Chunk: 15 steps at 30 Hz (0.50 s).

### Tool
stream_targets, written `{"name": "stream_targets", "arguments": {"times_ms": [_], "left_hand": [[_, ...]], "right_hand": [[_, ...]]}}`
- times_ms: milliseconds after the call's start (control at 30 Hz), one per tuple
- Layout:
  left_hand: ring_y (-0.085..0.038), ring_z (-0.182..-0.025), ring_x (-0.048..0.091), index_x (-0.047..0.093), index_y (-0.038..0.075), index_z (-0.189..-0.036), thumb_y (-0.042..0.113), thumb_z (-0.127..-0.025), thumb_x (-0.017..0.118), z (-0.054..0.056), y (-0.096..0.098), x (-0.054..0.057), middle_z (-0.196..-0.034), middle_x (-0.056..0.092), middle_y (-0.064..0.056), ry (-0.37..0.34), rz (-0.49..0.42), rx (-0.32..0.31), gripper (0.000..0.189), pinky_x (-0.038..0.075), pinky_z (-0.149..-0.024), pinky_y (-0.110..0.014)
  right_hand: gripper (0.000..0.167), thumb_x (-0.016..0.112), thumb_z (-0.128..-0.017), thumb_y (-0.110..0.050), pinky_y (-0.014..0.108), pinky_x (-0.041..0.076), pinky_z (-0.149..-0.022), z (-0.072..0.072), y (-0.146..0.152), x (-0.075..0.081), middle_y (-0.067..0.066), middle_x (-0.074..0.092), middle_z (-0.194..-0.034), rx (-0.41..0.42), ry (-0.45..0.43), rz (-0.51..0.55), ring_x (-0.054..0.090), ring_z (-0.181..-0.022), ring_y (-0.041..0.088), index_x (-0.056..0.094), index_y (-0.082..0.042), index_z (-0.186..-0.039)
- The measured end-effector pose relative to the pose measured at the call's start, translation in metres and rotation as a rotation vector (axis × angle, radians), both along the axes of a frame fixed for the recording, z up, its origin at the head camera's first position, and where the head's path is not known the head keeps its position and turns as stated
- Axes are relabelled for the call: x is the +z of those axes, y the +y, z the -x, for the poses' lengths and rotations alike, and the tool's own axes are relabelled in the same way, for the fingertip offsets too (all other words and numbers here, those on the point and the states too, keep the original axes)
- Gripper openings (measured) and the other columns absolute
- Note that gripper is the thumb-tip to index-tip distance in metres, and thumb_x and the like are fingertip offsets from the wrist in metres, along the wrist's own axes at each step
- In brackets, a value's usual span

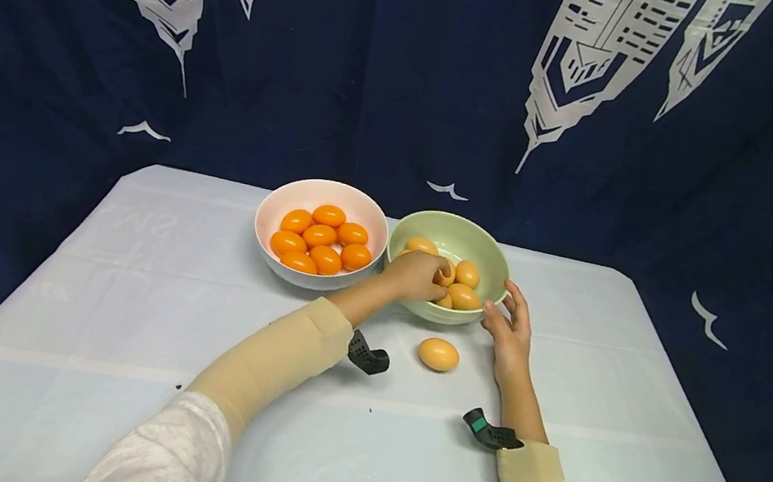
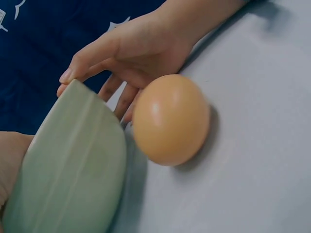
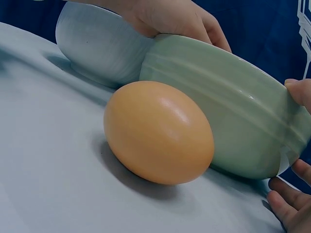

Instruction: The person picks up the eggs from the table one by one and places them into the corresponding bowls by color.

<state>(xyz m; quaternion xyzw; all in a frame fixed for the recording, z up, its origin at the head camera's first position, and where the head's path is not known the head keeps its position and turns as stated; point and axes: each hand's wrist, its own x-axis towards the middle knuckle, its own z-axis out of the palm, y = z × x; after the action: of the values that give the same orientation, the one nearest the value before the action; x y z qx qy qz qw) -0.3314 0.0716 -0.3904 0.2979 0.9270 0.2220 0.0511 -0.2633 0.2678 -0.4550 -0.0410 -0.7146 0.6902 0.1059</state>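
Observation:
A light green bowl (image 1: 421, 311) holds several tan eggs (image 1: 464, 296). My left hand (image 1: 419, 276) reaches over its near left rim, fingers curled about an egg (image 1: 449, 274) among the others; the left wrist view shows only the edge of this hand. At the right side my right hand (image 1: 511, 332) grips the bowl's rim, thumb at the rim and fingers spread along the outer wall. One more tan egg (image 1: 438, 355) lies on the table in front of the bowl, between the two forearms. It looks large and close in both wrist views.
Left of the green bowl stands a pink bowl (image 1: 273, 210), white outside, with several bright orange egg-shaped pieces (image 1: 320, 236). Both bowls sit near the back edge of the white-covered table (image 1: 119, 300). A dark blue printed curtain (image 1: 380, 88) hangs behind it.

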Motion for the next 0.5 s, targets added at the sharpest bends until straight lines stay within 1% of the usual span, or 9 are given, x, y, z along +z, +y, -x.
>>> {"name": "stream_targets", "arguments": {"times_ms": [100, 200, 367, 433, 500], "left_hand": [[-0.015, -0.094, 0.062, 0.065, 0.009, -0.122, 0.023, -0.092, 0.065, -0.007, -0.002, -0.001, -0.104, 0.069, -0.003, 0.043, -0.078, 0.007, 0.033, 0.049, -0.083, -0.027], [-0.017, -0.097, 0.063, 0.065, 0.008, -0.121, 0.02, -0.091, 0.065, -0.015, -0.005, -0.002, -0.108, 0.069, -0.006, 0.059, -0.166, -0.015, 0.032, 0.049, -0.085, -0.026], [-0.018, -0.101, 0.063, 0.064, 0.003, -0.12, 0.017, -0.093, 0.066, -0.029, -0.01, -0.005, -0.112, 0.068, -0.009, 0.023, -0.353, -0.11, 0.03, 0.048, -0.088, -0.02], [-0.018, -0.102, 0.063, 0.064, 0.002, -0.12, 0.016, -0.093, 0.066, -0.035, -0.011, -0.005, -0.113, 0.068, -0.008, 0.005, -0.407, -0.137, 0.03, 0.047, -0.088, -0.019], [-0.017, -0.103, 0.063, 0.065, 0.002, -0.118, 0.016, -0.093, 0.067, -0.041, -0.012, -0.006, -0.114, 0.068, -0.007, -0.009, -0.441, -0.154, 0.029, 0.046, -0.089, -0.018]], "right_hand": [[0.06, 0.058, -0.099, -0.02, 0.023, 0.045, -0.085, 0.0, 0.0, 0.0, 0.01, 0.034, -0.152, 0.0, 0.005, 0.004, 0.048, -0.11, 0.012, 0.031, -0.02, -0.153], [0.06, 0.058, -0.098, -0.02, 0.022, 0.045, -0.084, 0.0, 0.0, -0.001, 0.011, 0.034, -0.151, -0.001, 0.008, 0.005, 0.048, -0.11, 0.012, 0.032, -0.019, -0.152], [0.06, 0.059, -0.098, -0.019, 0.022, 0.046, -0.084, 0.001, 0.0, -0.002, 0.012, 0.035, -0.15, -0.01, 0.005, 0.0, 0.048, -0.109, 0.013, 0.033, -0.018, -0.151], [0.059, 0.059, -0.098, -0.019, 0.022, 0.045, -0.084, 0.001, 0.001, -0.002, 0.012, 0.035, -0.15, -0.013, 0.009, 0.0, 0.048, -0.109, 0.013, 0.033, -0.018, -0.151], [0.059, 0.059, -0.098, -0.019, 0.023, 0.046, -0.084, 0.001, 0.0, -0.003, 0.012, 0.036, -0.149, -0.015, 0.013, 0.002, 0.049, -0.108, 0.013, 0.035, -0.018, -0.151]]}}
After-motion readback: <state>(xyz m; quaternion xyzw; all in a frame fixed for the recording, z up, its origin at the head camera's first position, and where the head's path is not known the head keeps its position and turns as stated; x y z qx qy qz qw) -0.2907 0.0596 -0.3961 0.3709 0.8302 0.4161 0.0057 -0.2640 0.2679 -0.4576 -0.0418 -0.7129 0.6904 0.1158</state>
